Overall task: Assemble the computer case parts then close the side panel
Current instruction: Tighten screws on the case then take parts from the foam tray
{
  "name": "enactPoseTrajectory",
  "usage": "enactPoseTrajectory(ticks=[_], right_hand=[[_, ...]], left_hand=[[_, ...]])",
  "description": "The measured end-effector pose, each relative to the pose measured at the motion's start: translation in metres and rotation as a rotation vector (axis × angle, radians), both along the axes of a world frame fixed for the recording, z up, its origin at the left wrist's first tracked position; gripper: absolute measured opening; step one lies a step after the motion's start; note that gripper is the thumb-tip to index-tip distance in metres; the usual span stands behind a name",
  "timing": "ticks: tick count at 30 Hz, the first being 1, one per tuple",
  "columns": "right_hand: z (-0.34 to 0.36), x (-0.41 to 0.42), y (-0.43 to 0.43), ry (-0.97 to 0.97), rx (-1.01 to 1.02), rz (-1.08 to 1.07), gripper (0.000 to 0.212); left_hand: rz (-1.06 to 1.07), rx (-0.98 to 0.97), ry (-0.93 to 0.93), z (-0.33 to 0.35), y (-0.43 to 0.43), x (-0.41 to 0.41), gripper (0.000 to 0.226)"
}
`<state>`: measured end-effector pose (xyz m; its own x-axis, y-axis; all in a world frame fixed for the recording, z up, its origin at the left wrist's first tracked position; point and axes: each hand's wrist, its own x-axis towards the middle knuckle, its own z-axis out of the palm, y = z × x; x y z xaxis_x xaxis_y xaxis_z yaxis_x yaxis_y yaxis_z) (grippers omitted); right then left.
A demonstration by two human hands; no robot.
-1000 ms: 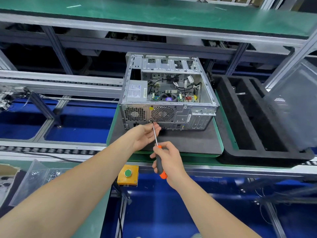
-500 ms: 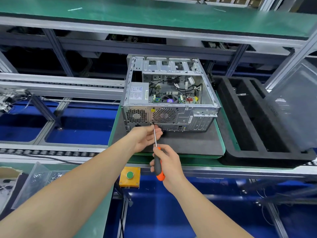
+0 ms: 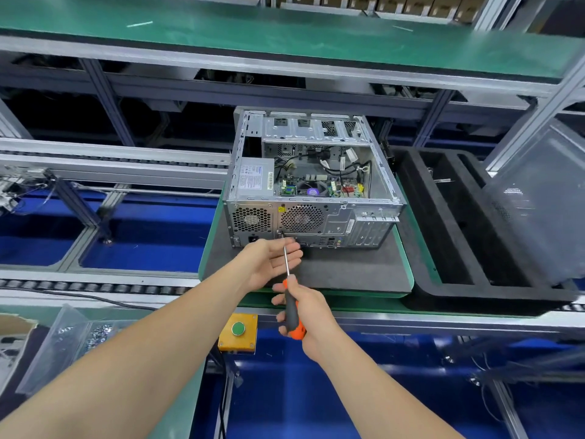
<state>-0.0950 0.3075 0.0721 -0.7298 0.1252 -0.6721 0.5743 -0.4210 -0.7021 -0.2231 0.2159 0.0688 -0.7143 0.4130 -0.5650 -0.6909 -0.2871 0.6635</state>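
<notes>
Far left, near corner of the green bench (image 3: 185, 416): clear plastic bag (image 3: 63, 343) w/ small metal hardware inside, too small to tell what kind. A bit of cardboard (image 3: 12, 324) sits just beside it at the frame edge. Roller rail (image 3: 95, 288) runs left-right beyond both. Yellow button box (image 3: 238, 332) w/ green button hangs below the line's near rail, just left of the hands.

Left hand (image 3: 269, 261): wide open, palm up, fingers straight, over the mat's near-left part and pointing at the case's rear panel. Holds nothing. Screwdriver shaft crosses over the fingertips; touching or not, can't tell.

Screwdriver (image 3: 290, 312): black-orange handle, thin shaft angled up and away. Tip is low on the rear panel, approx btw the two fan grilles. Right hand (image 3: 311, 318) is wrapped round the handle, fingers curled tight, below the pallet's near edge.

Computer case (image 3: 316, 191): lies on its side on the grey mat of a green-rimmed pallet (image 3: 364, 274), toward the far edge, rear panel facing the person. Open side is up: power supply at left, board + cables in the middle, drive cage at the far end.

Right of the pallet: black foam tray (image 3: 443, 242) w/ long slots, its left wall against the pallet's right edge. Side panel (image 3: 544, 204): grey, off the case, stands tilted at the tray's right edge, looks blurred. Green shelf (image 3: 285, 36) on an alu frame spans the top.
</notes>
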Motion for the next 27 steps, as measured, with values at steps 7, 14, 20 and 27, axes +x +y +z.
enactPoseTrajectory(ticks=[7,14,20,27], right_hand=[[0.002,0.002,-0.004,0.026,0.109,-0.028,0.043],[0.008,0.001,-0.005,-0.070,-0.022,0.079,0.051],[0.003,-0.004,-0.006,-0.033,0.108,-0.078,0.046],[0.006,-0.007,0.005,-0.107,0.101,0.047,0.056]], left_hand=[[0.050,-0.105,0.045,0.000,0.001,-0.001,0.010],[0.133,-0.197,0.047,-0.003,0.001,-0.003,0.016],[0.186,-0.166,0.011,-0.003,0.009,0.000,0.015],[0.239,-0.236,0.043,-0.003,0.013,-0.001,0.025]])
